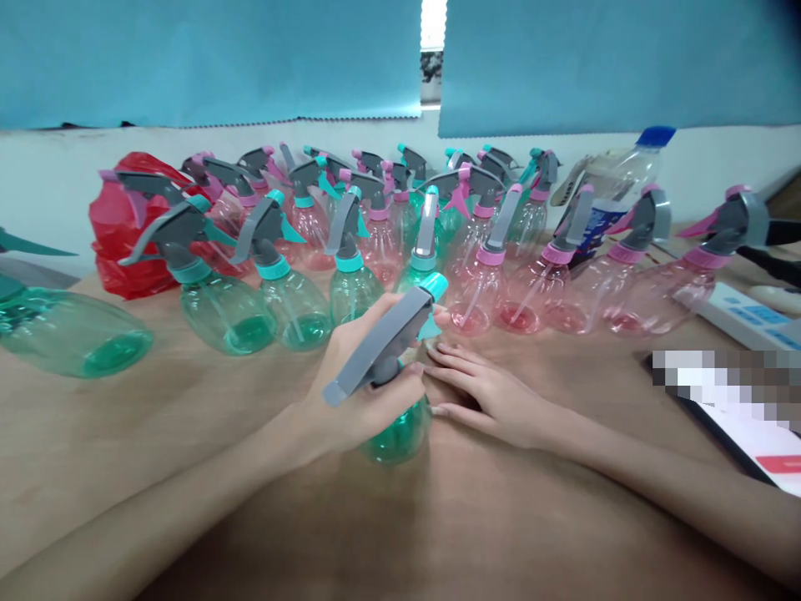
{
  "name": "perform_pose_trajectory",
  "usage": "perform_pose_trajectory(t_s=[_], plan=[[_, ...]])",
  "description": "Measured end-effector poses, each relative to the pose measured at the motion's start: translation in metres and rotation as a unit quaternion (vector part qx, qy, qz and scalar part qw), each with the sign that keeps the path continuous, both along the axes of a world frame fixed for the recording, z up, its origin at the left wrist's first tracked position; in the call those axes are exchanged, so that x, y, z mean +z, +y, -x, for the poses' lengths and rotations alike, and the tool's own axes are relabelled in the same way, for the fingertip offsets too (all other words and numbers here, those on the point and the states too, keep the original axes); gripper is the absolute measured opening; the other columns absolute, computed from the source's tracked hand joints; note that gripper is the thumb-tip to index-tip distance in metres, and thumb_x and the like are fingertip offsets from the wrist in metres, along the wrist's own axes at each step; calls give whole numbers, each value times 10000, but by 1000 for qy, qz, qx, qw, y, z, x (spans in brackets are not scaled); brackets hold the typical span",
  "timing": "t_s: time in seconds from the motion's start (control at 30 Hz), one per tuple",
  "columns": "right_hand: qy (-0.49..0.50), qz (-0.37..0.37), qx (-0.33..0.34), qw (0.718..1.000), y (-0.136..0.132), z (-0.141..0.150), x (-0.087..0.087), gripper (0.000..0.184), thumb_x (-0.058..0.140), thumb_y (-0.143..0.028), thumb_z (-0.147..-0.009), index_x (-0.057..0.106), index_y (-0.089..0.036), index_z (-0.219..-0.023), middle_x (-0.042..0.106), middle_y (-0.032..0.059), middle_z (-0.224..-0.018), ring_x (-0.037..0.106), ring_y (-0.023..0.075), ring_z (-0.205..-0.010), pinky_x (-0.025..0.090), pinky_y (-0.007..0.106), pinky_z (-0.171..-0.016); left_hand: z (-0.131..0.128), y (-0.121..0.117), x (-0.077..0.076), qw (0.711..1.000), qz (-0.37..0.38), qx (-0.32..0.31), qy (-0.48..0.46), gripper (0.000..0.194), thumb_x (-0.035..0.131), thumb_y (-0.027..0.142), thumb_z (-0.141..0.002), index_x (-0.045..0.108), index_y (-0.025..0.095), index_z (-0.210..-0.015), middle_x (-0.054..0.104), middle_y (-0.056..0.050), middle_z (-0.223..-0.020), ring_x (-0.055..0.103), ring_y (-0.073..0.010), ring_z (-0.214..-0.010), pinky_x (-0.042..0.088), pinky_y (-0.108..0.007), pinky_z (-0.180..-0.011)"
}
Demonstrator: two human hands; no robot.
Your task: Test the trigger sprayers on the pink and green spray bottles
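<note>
My left hand [360, 392] is wrapped around a green spray bottle [397, 434] that stands on the wooden table [250, 484], gripping it at the neck under its grey trigger head [381, 342] with a teal nozzle. My right hand [494, 396] lies flat on the table just right of that bottle, fingers stretched toward it and touching or nearly touching its side. Behind my hands stand several more spray bottles, green ones [294, 305] to the left and pink ones [526, 292] to the right.
A red plastic bag [125, 225] sits at the back left. A clear water bottle with a blue cap [610, 188] stands among the pink bottles. A white device with blue keys [744, 317] and a dark clipboard with paper [751, 434] lie at the right.
</note>
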State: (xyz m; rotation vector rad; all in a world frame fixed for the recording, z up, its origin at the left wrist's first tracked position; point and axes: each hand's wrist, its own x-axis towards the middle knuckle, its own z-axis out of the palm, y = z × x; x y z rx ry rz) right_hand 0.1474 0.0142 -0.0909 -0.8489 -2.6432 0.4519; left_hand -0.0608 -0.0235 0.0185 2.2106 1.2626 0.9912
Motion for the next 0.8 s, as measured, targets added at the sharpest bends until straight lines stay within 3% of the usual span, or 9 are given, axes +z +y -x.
perform_pose_trajectory(t_s=[0.1, 0.33, 0.8], plan=[[2, -5, 3, 1000, 0, 0, 0, 607, 443, -523, -953, 450, -148, -1431, 423, 160, -1493, 326, 314, -1419, 337, 549, -1126, -1, -1, -2, 999, 28, 4, -47, 267, 500, 180, -716, 528, 205, -981, 586, 31, -739, 485, -93, -498, 404, -218, -482], [10, -9, 3, 1000, 0, 0, 0, 601, 451, -512, -953, 450, -144, -1429, 421, 153, -1495, 315, 307, -1424, 333, 542, -1131, -3, -1, -1, 995, 59, -5, -85, 255, 495, 167, -696, 486, 200, -948, 525, 50, -687, 485, -101, -508, 413, -231, -498], [-6, -12, 6, 1000, 0, 1, 2, 614, 428, -525, -958, 460, -121, -1419, 424, 167, -1491, 326, 309, -1419, 340, 533, -1128, -2, 0, -4, 994, 59, -3, -91, 286, 520, 164, -700, 501, 203, -983, 613, 15, -787, 609, -127, -594, 507, -246, -570]])
